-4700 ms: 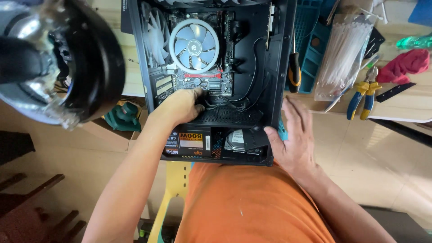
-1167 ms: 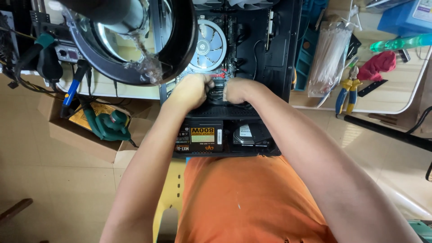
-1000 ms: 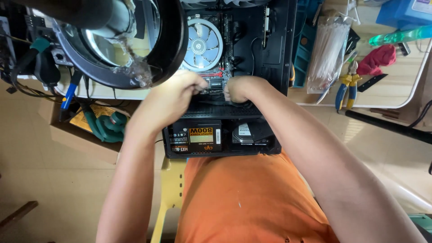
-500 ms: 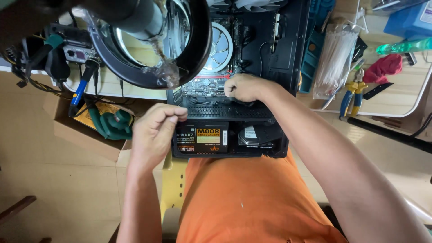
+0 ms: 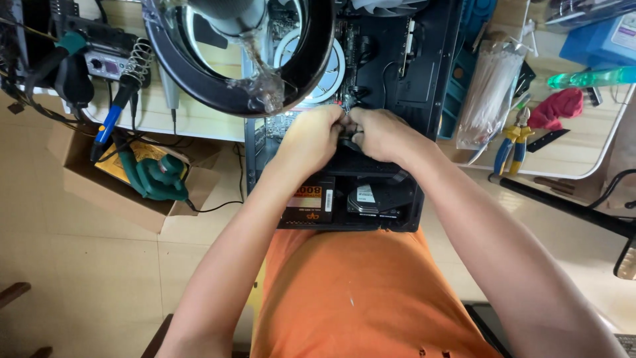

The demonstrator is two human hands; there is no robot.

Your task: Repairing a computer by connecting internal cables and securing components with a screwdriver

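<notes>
- Two hands are meeting inside the open black computer case (image 5: 434,73) in the head view: your left hand (image 5: 311,136) and right hand (image 5: 381,132) are touching at the fingertips
- You are curling both sets of fingers around something small between them, below the round cooler fan (image 5: 331,69); what it is cannot be told
- A ring lamp (image 5: 245,59) is hanging over the case's left side

Whatever the left hand (image 5: 315,136) and right hand (image 5: 377,132) pinch is hidden between them.
</notes>
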